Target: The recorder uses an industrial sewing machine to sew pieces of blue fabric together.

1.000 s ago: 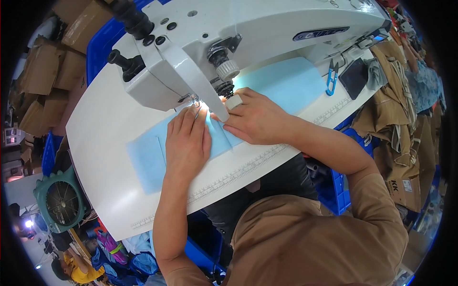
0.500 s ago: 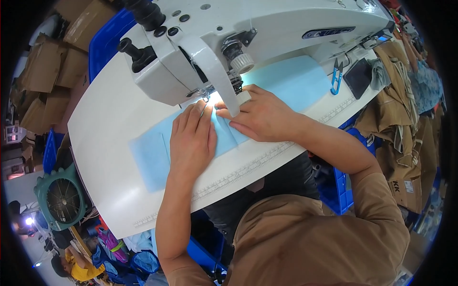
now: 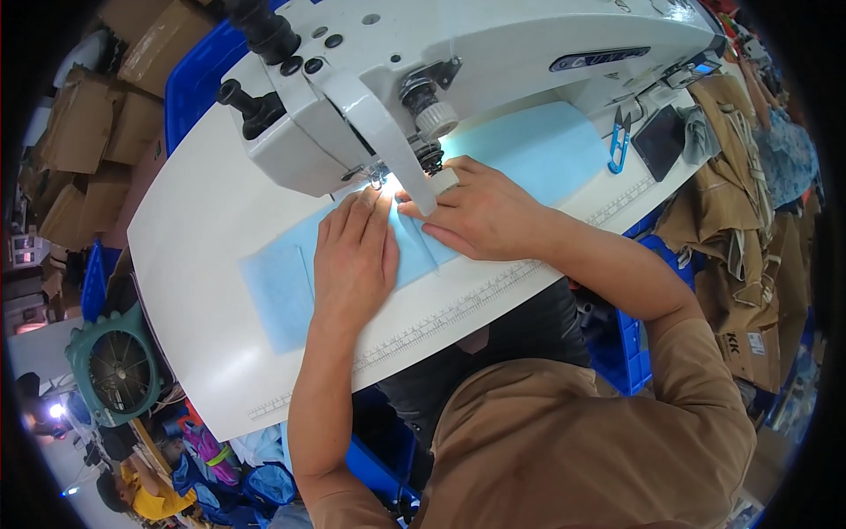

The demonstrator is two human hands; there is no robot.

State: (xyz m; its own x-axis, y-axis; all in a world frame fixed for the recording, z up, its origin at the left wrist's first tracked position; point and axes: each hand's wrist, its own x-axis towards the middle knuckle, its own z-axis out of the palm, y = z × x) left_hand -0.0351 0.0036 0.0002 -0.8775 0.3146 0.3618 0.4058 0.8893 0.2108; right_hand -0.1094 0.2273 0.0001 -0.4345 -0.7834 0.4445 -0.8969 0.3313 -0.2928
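Pale blue cloth (image 3: 416, 251) is laid flat on the white table (image 3: 194, 291), with part of it set under the needle end of the sewing machine (image 3: 511, 53). It looks thin and smooth, and straight lines can be seen across it. It is held down by the left hand (image 3: 357, 256), which is laid flat with its fingers nearly straight and close together, the tips lit up at the needle end. The cloth is also touched by the right hand (image 3: 480, 212). Its fingers are bent and partly hidden by the machine, so it cannot be told whether the cloth is pinched. Almost nothing has been changed since half a second ago: the cloth and both hands are kept in the same places. Since one second ago, the whole view has been shifted a little. The machine is made with a hard, shiny, rounded body and a ridged round knob (image 3: 436, 120). To the right, blue snips (image 3: 619, 145), a dark flat slab (image 3: 659, 143) and a crumpled grey rag (image 3: 696, 137) are set side by side. Farther out, creased brown boxes (image 3: 84, 132) are piled on the left, near a round green fan (image 3: 119, 375).
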